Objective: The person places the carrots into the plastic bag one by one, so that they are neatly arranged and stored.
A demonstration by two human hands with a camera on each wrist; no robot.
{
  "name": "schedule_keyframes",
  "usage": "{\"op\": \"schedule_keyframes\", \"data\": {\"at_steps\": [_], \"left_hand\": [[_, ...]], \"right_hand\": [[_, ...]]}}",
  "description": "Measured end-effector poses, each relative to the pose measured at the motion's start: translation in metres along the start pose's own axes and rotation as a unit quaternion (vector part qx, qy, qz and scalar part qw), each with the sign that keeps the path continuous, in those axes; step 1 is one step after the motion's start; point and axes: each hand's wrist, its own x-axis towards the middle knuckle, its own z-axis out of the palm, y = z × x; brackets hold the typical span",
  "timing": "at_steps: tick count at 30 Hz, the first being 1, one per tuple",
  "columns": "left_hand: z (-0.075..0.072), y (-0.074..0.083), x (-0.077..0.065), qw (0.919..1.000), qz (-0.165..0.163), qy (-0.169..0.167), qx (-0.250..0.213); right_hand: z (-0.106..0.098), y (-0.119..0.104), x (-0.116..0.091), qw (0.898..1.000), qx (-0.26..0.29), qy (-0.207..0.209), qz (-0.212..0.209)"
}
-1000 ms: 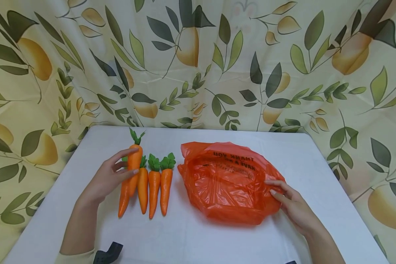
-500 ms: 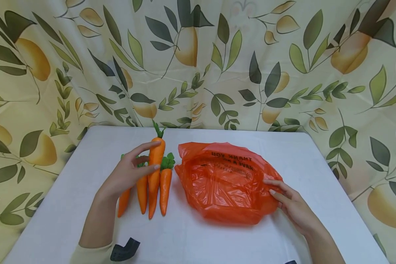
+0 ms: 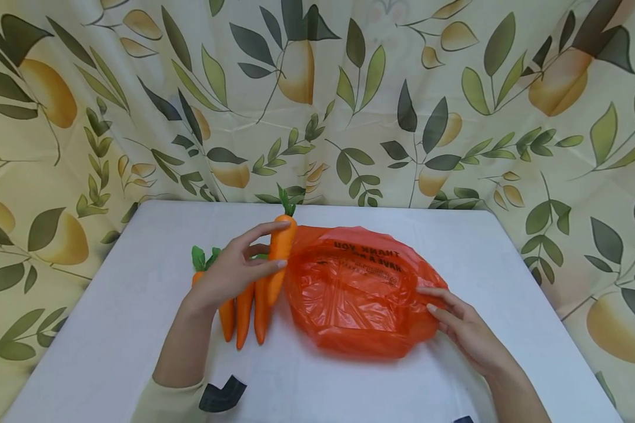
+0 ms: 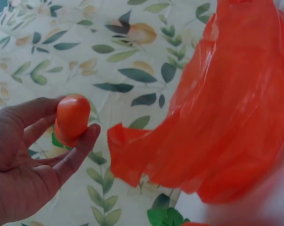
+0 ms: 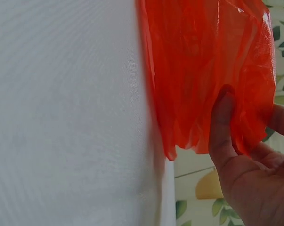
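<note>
In the head view my left hand point(image 3: 233, 270) pinches an orange carrot point(image 3: 283, 244) with green leaves, thumb on one side and fingers on the other. The carrot is held upright, its tip downward, beside the left edge of a red plastic bag point(image 3: 360, 343). The left wrist view shows the held carrot point(image 4: 73, 117) end-on, apart from the bag point(image 4: 236, 103). On the bag's right side, my right hand point(image 3: 465, 329) grips the rim between thumb and fingers. In the right wrist view the thumb presses the red film point(image 5: 189, 70). The bag's mouth stands open.
Several more carrots point(image 3: 243, 317) lie in a row on the white table point(image 3: 307, 388), partly behind my left hand and forearm. A patterned curtain point(image 3: 328, 117) hangs behind the table. Black straps point(image 3: 223, 395) sit near the wrists.
My left hand has carried the carrot rightward, from above the leftmost carrot across the row to the bag's left edge. The right hand keeps its grip; the bag has hardly moved.
</note>
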Motion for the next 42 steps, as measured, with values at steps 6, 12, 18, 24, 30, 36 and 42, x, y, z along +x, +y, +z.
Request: {"op": "schedule_keyframes", "data": {"at_steps": [6, 12, 18, 24, 30, 36, 42], "left_hand": [[0.017, 0.005, 0.007, 0.9996, -0.003, -0.023, -0.013], [0.036, 0.005, 0.016, 0.9987, 0.004, -0.049, -0.009], [0.052, 0.002, 0.024, 0.9986, 0.004, -0.052, 0.014], [0.068, -0.004, 0.032, 0.9966, 0.022, -0.077, 0.019], [0.083, -0.011, 0.036, 0.9955, -0.003, -0.091, 0.027], [0.094, -0.016, 0.041, 0.9954, -0.017, -0.084, 0.042], [0.104, -0.021, 0.046, 0.9952, -0.019, -0.086, 0.044]], "right_hand": [[0.0, 0.001, 0.0, 1.0, -0.009, -0.007, 0.001], [0.001, -0.001, -0.001, 1.0, -0.006, -0.012, 0.007], [0.001, -0.003, 0.0, 1.0, -0.008, -0.017, 0.003], [0.001, -0.003, 0.0, 1.0, -0.013, -0.017, 0.001], [0.002, -0.003, -0.002, 1.0, -0.011, -0.013, 0.002], [0.002, -0.001, -0.002, 1.0, -0.01, -0.019, -0.003], [0.002, -0.001, -0.002, 1.0, -0.011, -0.019, 0.005]]}}
